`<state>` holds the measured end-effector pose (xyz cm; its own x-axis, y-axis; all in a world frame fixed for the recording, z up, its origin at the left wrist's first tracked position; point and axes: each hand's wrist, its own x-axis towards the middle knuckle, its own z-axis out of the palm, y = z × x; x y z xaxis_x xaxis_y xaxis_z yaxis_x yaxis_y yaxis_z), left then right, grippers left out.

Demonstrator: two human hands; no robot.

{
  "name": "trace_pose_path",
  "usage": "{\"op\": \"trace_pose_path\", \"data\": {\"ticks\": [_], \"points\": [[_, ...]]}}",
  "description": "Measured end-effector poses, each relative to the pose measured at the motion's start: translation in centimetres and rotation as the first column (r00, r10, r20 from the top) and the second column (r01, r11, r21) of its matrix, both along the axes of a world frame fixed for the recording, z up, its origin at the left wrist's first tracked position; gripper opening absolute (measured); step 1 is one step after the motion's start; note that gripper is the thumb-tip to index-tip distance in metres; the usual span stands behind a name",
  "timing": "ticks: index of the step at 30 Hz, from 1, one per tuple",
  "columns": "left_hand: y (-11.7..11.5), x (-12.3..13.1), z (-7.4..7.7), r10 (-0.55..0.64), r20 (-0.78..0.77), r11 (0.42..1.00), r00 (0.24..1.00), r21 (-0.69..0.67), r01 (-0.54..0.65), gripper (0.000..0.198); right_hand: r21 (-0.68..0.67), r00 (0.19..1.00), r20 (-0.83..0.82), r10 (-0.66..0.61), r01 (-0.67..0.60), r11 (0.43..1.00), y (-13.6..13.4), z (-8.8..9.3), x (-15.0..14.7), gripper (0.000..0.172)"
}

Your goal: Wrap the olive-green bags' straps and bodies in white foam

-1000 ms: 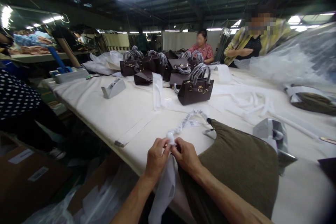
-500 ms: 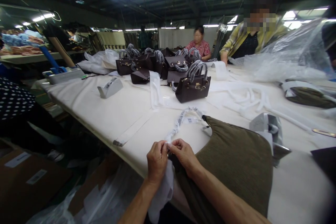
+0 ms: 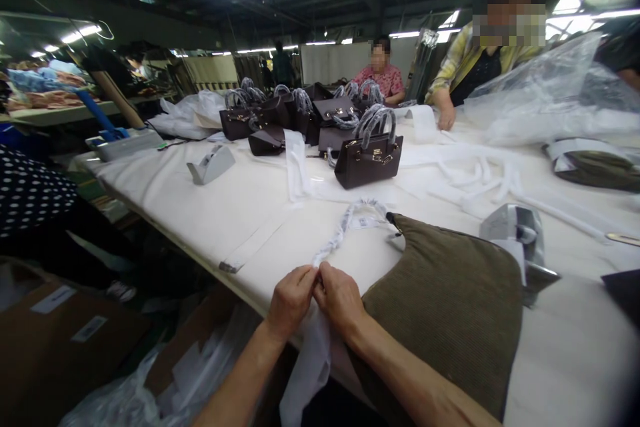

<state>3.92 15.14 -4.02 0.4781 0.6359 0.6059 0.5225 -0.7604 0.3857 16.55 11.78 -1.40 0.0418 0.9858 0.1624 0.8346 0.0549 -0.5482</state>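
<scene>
An olive-brown shoulder bag (image 3: 450, 293) lies on the white-covered table in front of me. Its strap (image 3: 341, 229), wrapped in white material, curves from the bag's top corner down to my fingers. My left hand (image 3: 294, 299) pinches the near end of the wrapped strap. Beside it, touching, my right hand (image 3: 340, 297) is closed on the same end. Below both hands hangs a loose length of white wrapping strip (image 3: 309, 367). The fingertips hide the exact spot they grip.
Several dark handbags (image 3: 370, 159) with wrapped handles stand at the table's middle. One tape dispenser (image 3: 212, 164) sits left, another (image 3: 517, 240) right of the bag. White strips (image 3: 475, 177) and clear plastic (image 3: 540, 100) lie on the right. A co-worker's hand (image 3: 444, 110) rests across the table.
My right hand has turned, its fingers now curled in against my left hand. My left hand has lowered slightly. Across the table, the co-worker's hand has come further forward.
</scene>
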Motion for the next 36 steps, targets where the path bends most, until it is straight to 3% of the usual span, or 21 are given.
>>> {"op": "trace_pose_path", "data": {"ticks": [2,5,8,11,12,14,18,22,25,29,33,36], "points": [[0.1,-0.3,0.0,0.011,0.011,1.0,1.0,-0.012,-0.011,0.019,-0.06,0.996,-0.069,-0.052,0.047,0.997,0.0,-0.2,0.0,0.009],[-0.2,0.1,-0.4,0.061,0.064,0.998,0.996,-0.031,-0.059,0.018,-0.248,0.912,-0.38,-0.156,0.062,0.967,0.1,-0.5,0.5,0.021],[-0.7,0.8,-0.8,0.117,0.123,0.991,0.986,-0.079,-0.108,0.017,-0.344,0.681,-0.703,-0.207,-0.07,0.936,0.0,-0.4,1.3,0.029],[-1.3,1.4,-0.9,0.176,0.159,0.977,0.971,-0.151,-0.152,0.017,-0.392,0.413,-0.859,-0.303,-0.148,0.908,-0.2,-0.2,1.6,0.038],[-1.5,1.6,-0.8,0.196,0.166,0.97,0.966,-0.177,-0.166,0.017,-0.406,0.352,-0.875,-0.333,-0.157,0.9,-0.3,-0.1,1.7,0.04],[-1.6,1.7,-0.6,0.218,0.17,0.957,0.961,-0.229,-0.177,0.018,-0.417,0.309,-0.88,-0.362,-0.136,0.899,-0.4,-0.1,1.6,0.044],[-1.1,1.0,0.6,0.146,0.136,0.937,0.98,-0.337,-0.093,0.018,-0.341,0.383,-0.879,-0.283,-0.092,0.936,-0.6,-0.2,1.4,0.041],[-0.1,0.1,2.0,0.046,0.111,0.892,0.993,-0.452,0.009,0.019,-0.312,0.526,-0.812,-0.252,-0.027,0.95,-0.7,-0.2,1.0,0.038],[0.2,0.2,2.3,0.013,0.114,0.863,0.993,-0.503,0.047,0.019,-0.289,0.584,-0.77,-0.257,0.04,0.957,-0.8,-0.2,1.0,0.042],[0.5,0.7,2.1,0.003,0.124,0.84,0.992,-0.538,0.064,0.017,-0.233,0.618,-0.761,-0.196,0.02,0.972,-1.0,-0.6,1.5,0.039],[1.0,0.6,2.5,-0.043,0.122,0.819,0.992,-0.563,0.105,0.012,-0.091,0.836,-0.547,-0.049,-0.001,0.996,-0.7,-1.0,1.7,0.029],[0.7,0.7,2.5,-0.017,0.147,0.824,0.989,-0.559,0.097,0.009,-0.01,0.936,-0.351,0.003,-0.007,1.0,-0.3,-1.3,1.3,0.032]]}}
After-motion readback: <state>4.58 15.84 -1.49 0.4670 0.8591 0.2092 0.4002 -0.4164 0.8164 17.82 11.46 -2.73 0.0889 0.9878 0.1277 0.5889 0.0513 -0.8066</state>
